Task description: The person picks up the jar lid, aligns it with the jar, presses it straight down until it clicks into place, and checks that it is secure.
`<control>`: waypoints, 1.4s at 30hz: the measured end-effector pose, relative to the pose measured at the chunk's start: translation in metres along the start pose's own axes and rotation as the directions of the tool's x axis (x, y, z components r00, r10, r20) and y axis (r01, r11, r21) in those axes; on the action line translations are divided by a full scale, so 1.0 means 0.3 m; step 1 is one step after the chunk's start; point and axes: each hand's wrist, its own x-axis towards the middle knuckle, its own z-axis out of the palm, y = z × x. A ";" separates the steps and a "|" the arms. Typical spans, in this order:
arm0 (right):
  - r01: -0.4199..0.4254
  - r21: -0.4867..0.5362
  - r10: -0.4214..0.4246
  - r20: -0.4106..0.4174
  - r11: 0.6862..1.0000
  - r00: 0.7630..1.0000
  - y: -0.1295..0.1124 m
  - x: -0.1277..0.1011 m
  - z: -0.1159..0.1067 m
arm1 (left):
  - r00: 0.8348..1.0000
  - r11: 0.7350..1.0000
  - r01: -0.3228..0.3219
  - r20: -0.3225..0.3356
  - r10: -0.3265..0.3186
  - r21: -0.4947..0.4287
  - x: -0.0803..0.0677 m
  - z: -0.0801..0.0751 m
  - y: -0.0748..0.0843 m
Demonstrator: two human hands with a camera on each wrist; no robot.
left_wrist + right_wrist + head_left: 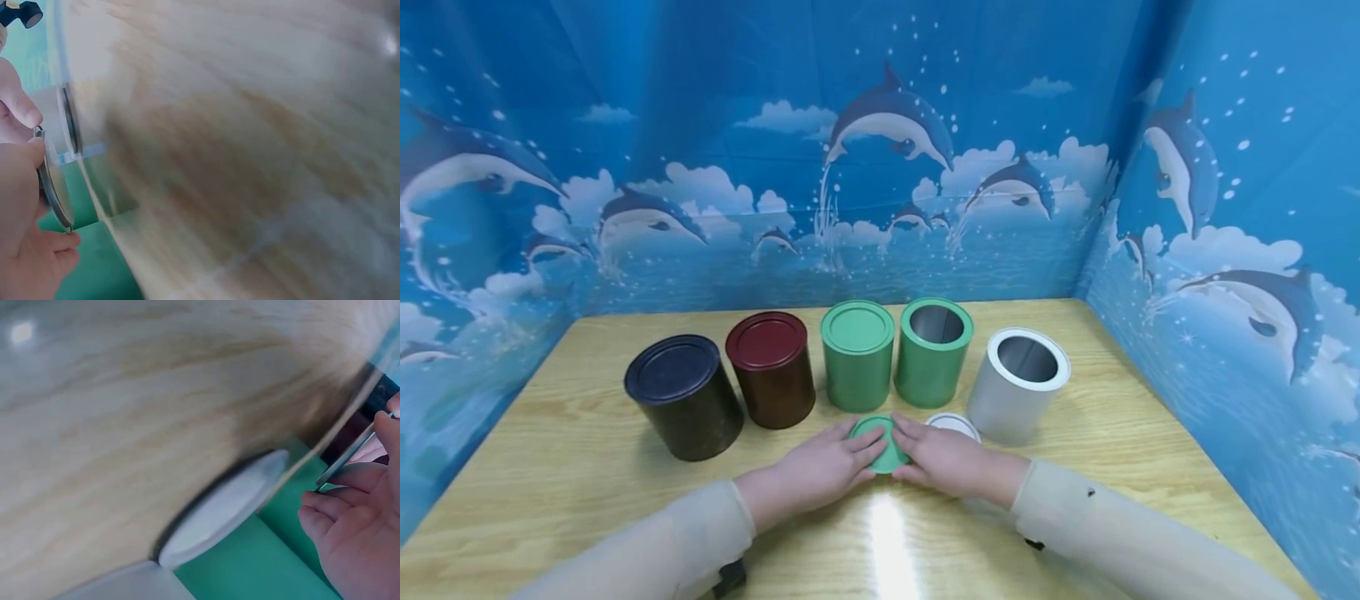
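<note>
My left hand [831, 467] and right hand [943, 458] both pinch the rim of the green lid [880, 442], near the table's [572, 467] front edge, with bare wood behind my wrists; the white lid [953, 422] lies just beside, and five cans [857, 354] crowd directly ahead.

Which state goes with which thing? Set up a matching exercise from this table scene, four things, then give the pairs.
Things:
1. black can
2. white can
3. green lid
4. white lid

States:
A. lies flat on the table beside the right hand
B. open, its lid off
C. closed, at the left end of the row
D. held between the left hand and the right hand

Pairs: 1-C, 2-B, 3-D, 4-A
</note>
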 end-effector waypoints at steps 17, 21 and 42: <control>0.005 -0.091 -0.013 -0.088 0.996 0.996 -0.026 -0.056 -0.152 | 0.994 1.000 -0.017 -0.107 0.015 -0.019 -0.003 -0.169 0.001; 0.003 -0.104 -0.014 -0.105 0.995 0.994 -0.025 -0.066 -0.184 | 0.994 1.000 -0.028 -0.101 0.027 -0.011 0.008 -0.202 -0.006; -0.134 -0.047 0.128 -0.110 0.990 0.986 0.088 -0.091 -0.304 | 0.998 0.992 -0.066 0.007 0.067 -0.106 0.183 -0.322 -0.079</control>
